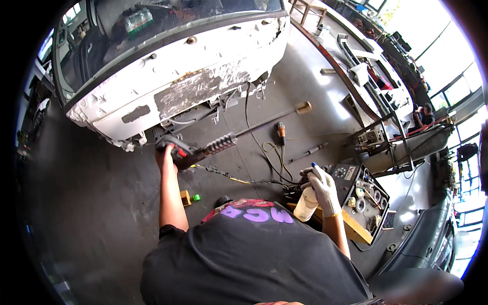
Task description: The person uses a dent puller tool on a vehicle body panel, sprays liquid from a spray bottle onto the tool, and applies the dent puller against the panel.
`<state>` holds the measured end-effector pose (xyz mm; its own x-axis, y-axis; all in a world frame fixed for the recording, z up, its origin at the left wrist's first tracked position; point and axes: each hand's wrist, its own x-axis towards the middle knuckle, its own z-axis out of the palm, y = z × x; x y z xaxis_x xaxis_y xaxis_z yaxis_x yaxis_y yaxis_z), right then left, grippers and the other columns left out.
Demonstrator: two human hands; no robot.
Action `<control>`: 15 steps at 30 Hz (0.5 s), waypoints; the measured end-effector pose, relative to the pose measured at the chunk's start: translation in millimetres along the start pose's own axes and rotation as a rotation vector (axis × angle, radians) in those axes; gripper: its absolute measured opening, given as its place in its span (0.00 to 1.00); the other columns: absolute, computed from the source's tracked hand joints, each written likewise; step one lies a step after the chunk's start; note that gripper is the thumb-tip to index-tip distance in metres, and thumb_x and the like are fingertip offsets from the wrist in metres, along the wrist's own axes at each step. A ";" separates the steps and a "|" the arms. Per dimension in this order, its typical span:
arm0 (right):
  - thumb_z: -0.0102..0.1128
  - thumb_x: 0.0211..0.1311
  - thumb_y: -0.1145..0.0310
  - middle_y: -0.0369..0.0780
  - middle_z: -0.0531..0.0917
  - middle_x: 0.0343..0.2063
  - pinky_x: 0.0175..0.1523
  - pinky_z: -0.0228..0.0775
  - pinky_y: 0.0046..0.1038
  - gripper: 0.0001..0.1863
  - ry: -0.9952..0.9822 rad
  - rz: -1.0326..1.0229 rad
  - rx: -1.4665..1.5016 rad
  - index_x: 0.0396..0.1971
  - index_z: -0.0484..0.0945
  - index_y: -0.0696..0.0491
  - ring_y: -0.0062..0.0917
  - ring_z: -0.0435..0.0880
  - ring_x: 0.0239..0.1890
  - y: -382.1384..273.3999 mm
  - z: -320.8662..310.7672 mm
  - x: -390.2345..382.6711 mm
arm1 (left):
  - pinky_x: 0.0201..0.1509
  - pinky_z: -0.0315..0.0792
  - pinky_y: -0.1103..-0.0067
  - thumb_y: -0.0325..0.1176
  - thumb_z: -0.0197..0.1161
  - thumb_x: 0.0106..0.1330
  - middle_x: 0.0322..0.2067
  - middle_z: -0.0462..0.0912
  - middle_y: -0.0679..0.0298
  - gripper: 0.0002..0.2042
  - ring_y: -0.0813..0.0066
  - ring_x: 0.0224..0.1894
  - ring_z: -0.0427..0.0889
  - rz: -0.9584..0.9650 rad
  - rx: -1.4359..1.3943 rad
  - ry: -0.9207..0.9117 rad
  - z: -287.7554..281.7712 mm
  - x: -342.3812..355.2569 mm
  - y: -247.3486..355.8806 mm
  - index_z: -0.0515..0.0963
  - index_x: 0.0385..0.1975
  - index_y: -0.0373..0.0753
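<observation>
In head view, we note the left hand (164, 154) wrapped round a black-and-red tool (192, 158) near the white vehicle panel (213, 46), gloved right hand (324, 192) clasping a bottle (306, 204); seemingly a carrying step, wanting cable (231, 177) slack.

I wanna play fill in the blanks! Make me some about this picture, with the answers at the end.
1. The glove on the right hand is ____.
2. The bottle is held in the ____ hand.
3. The left hand holds a dark tool with a bright ____ part.
4. The black shirt has big ____ letters on it.

Missing words: white; right; red; purple.
</observation>
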<state>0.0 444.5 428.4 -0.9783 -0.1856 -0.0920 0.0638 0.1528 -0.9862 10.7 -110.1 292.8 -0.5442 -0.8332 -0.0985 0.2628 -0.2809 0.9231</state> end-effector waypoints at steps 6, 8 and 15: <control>0.59 0.74 0.69 0.39 0.86 0.42 0.43 0.83 0.26 0.12 0.062 0.176 -0.022 0.48 0.84 0.62 0.20 0.85 0.39 14.4 1.1 -4.9 | 0.42 0.85 0.74 0.17 0.70 0.62 0.42 0.86 0.60 0.18 0.70 0.34 0.87 0.174 0.103 -0.250 40.1 -34.2 -0.2 0.76 0.51 0.34; 0.62 0.72 0.67 0.37 0.86 0.35 0.39 0.79 0.26 0.12 0.114 0.162 -0.016 0.46 0.85 0.59 0.19 0.86 0.33 22.9 -5.3 -10.0 | 0.42 0.85 0.74 0.16 0.70 0.63 0.42 0.86 0.60 0.18 0.70 0.34 0.87 0.170 0.158 -0.254 42.2 -37.2 -4.5 0.76 0.51 0.34; 0.61 0.73 0.65 0.40 0.86 0.34 0.39 0.78 0.28 0.13 0.219 0.150 -0.131 0.46 0.84 0.59 0.23 0.86 0.31 51.0 -22.5 -9.3 | 0.39 0.85 0.74 0.14 0.69 0.62 0.39 0.86 0.58 0.18 0.71 0.33 0.87 0.170 0.211 -0.270 45.6 -34.6 -0.1 0.73 0.49 0.33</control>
<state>7.9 475.9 382.1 -0.9800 0.0598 -0.1898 0.1990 0.2892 -0.9364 -6.9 -59.5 313.1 -0.7046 -0.6960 0.1382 0.2129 -0.0216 0.9768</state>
